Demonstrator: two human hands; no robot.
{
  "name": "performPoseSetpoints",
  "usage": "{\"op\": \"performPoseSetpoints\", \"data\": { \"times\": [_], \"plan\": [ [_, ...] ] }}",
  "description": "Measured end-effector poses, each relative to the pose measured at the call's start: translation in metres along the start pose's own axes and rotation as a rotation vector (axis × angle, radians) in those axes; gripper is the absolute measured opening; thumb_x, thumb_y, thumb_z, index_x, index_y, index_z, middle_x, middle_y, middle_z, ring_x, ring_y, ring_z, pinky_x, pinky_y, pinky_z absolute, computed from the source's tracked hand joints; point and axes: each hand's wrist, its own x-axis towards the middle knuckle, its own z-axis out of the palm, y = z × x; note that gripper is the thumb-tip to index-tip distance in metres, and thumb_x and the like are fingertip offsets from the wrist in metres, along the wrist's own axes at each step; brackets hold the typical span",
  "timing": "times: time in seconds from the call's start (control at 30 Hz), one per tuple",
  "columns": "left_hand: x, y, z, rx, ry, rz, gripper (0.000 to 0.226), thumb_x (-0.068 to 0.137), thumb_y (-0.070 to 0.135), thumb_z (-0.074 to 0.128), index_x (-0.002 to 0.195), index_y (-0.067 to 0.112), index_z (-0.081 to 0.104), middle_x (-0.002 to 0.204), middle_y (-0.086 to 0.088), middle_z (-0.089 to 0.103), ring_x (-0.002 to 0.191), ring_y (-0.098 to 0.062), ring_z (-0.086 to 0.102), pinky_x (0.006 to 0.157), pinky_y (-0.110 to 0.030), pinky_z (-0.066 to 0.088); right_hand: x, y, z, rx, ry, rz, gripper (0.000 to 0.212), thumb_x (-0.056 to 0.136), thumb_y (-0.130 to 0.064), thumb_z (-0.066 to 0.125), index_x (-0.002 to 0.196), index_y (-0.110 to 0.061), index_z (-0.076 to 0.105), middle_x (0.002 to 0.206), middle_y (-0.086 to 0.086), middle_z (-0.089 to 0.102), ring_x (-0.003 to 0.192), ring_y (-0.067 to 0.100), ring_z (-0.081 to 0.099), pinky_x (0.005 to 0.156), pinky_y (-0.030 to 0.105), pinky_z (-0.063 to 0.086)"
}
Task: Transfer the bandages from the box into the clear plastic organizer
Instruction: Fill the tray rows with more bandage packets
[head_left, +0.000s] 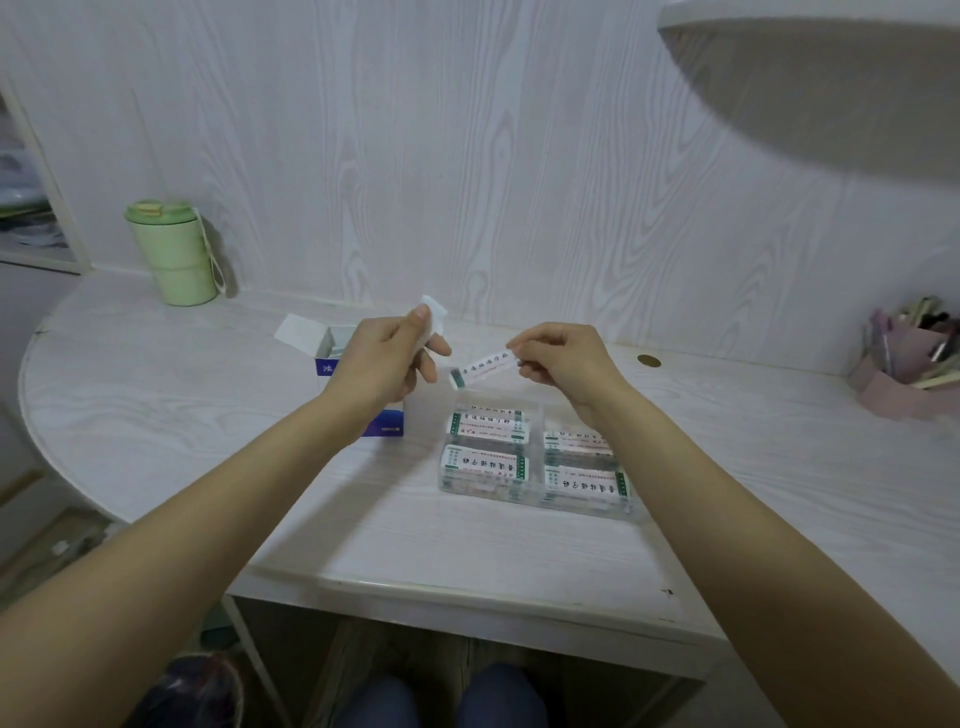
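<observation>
Here my right hand (558, 358) pinches one bandage (485, 370) by its end, between thumb and the curled fingers, and the strip hangs slanted just above the far edge of the clear plastic organizer (535, 457), apart from it. I hold it by the end so that the long side can go down flat into a compartment. My left hand (387, 358) is raised just to the left of the organizer and grips some white wrapped pieces (434, 312), which stick up past my thumb; I think they are more bandages, but I cannot read them, and I judge I keep them there as a small supply, so I do not reach to the box each time. The organizer lies on the bench (156, 395) in front of me, and at least four of its compartments already hold stacks of bandages (488, 428) with the printed face up, so the labels stay readable. The back left compartment, just under the strip, looks still empty, and I judge this one is the target. The box (332, 353) stands open behind and to the left of the organizer, partly hidden by my left hand, with its flap folded back; whether bandages remain inside I cannot tell. A green cup (171, 249) is far to the left of the organizer, near the wall, and a pink holder (904, 374) with pens is far to its right.
</observation>
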Motion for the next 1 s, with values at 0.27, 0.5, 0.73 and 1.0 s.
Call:
{"op": "performPoseSetpoints", "data": {
  "times": [0.27,0.5,0.73,1.0],
  "plan": [
    [0.001,0.004,0.000,0.034,-0.015,-0.019,0.053,0.101,0.027,0.024,0.076,0.020,0.071,0.056,0.007,0.043,0.052,-0.010,0.029,0.049,-0.023,0.025,0.013,0.026,0.005,-0.423,0.118,0.055,0.010,0.084,0.002,0.062,0.078,-0.005,0.066,0.067,0.008,0.063,0.050,0.008,0.059,0.055,0.018,0.051],
    [0.003,0.005,0.003,0.108,-0.045,0.012,0.035,0.089,0.004,0.037,0.090,0.019,0.069,0.070,0.011,0.054,0.062,-0.006,0.039,0.056,-0.021,0.032,0.016,0.030,0.023,-0.879,-0.018,-0.002,0.014,0.084,-0.006,0.065,0.073,-0.014,0.061,0.087,0.009,0.066,0.083,0.025,0.063,0.067,0.029,0.048],
    [0.005,-0.006,0.002,0.152,-0.099,0.122,0.015,0.090,0.012,0.061,0.095,0.026,0.063,0.096,0.000,0.067,0.082,-0.012,0.060,0.077,-0.028,0.050,0.022,0.033,0.019,-0.875,-0.114,0.012,0.007,0.084,-0.009,0.068,0.088,-0.009,0.074,0.093,0.007,0.070,0.087,0.021,0.064,0.072,0.028,0.049],
    [0.015,-0.007,0.027,0.336,-0.149,0.159,0.009,0.089,0.014,0.062,0.090,0.023,0.064,0.085,0.006,0.066,0.075,-0.007,0.059,0.072,-0.025,0.046,0.005,-0.002,-0.014,-0.201,-0.165,-0.008,0.024,0.094,-0.033,0.057,0.093,-0.013,0.071,0.082,-0.003,0.068,0.065,0.007,0.057,0.056,0.018,0.037]
  ]
}}
